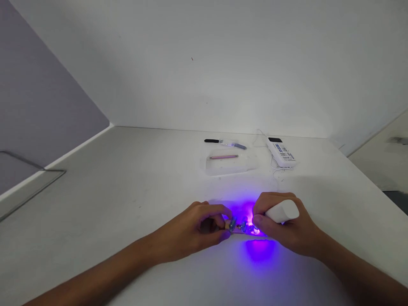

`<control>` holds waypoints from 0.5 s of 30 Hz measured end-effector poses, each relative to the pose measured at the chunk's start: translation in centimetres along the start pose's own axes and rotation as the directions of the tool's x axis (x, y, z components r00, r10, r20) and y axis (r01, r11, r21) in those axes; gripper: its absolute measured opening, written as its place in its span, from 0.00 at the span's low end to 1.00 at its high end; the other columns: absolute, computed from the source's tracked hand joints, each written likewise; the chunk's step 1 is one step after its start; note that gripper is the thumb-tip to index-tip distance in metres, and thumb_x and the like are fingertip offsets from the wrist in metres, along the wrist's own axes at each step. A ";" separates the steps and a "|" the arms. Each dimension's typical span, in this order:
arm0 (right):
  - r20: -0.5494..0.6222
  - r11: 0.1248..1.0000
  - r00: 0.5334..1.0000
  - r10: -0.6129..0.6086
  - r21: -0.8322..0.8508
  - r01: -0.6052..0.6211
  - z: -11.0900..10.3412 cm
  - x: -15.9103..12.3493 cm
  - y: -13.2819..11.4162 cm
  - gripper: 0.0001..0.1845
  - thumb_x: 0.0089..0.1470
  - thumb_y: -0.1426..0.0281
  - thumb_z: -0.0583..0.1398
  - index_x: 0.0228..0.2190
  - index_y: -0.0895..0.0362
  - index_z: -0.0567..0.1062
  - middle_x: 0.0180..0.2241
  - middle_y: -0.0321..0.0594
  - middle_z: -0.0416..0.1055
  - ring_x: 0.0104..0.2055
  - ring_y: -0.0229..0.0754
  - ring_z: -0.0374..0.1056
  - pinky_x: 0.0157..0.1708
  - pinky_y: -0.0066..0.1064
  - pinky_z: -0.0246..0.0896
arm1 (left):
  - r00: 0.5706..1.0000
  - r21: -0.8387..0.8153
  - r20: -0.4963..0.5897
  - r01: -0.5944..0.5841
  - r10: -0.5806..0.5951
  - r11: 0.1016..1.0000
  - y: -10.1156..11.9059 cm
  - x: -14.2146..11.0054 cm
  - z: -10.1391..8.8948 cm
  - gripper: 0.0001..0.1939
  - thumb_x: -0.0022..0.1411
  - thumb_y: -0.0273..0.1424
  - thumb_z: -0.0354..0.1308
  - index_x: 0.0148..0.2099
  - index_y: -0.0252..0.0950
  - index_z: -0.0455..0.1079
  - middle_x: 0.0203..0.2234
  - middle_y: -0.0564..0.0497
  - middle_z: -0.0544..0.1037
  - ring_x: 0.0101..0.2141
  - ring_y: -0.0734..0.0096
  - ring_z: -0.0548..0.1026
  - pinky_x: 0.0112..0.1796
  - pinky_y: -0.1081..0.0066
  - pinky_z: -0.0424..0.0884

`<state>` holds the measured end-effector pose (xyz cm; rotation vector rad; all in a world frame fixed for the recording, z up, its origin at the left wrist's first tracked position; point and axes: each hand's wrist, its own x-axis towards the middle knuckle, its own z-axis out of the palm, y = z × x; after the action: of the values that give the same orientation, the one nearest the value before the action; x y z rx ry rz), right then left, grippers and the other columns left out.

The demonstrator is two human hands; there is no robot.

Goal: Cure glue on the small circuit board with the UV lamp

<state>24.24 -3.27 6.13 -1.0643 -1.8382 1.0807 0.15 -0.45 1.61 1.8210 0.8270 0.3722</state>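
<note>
My left hand [207, 225] pinches the left end of a narrow strip [236, 232] between thumb and fingers. Several small glossy blue, nail-like pieces [243, 225] sit along the strip. Wrapped round a white handheld UV lamp [283, 211] is my right hand [283, 225], held tilted over the strip's right end. The lamp is lit, and its violet glow floods that end and the white tabletop [153, 272] around it. Glare and my right fingers hide part of the strip and the lamp's head.
Behind my hands, a clear shallow tray [219, 170] carries a pink pen-like tool [223, 157]. Farther back lies a slim tool with a black end [211, 140]. A white box-shaped device [281, 153] with a label and thin white cable stands right of it. A wall [204, 85] closes off the back.
</note>
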 end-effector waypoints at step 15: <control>0.000 1.000 1.000 -0.004 0.002 0.004 0.0 0.0 0.0 0.10 0.53 0.75 0.60 0.21 0.56 0.70 0.21 0.34 0.66 0.23 0.35 0.60 0.22 0.27 0.57 | 1.000 -0.010 0.004 -0.002 0.002 1.000 0.0 -0.1 0.0 0.06 0.65 0.30 0.59 0.44 0.36 0.74 0.27 0.56 0.73 0.23 0.78 0.63 0.25 0.78 0.60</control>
<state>24.25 -3.25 6.10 -1.0590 -1.8383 1.0805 0.10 -0.48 1.60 1.8124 0.8199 0.3735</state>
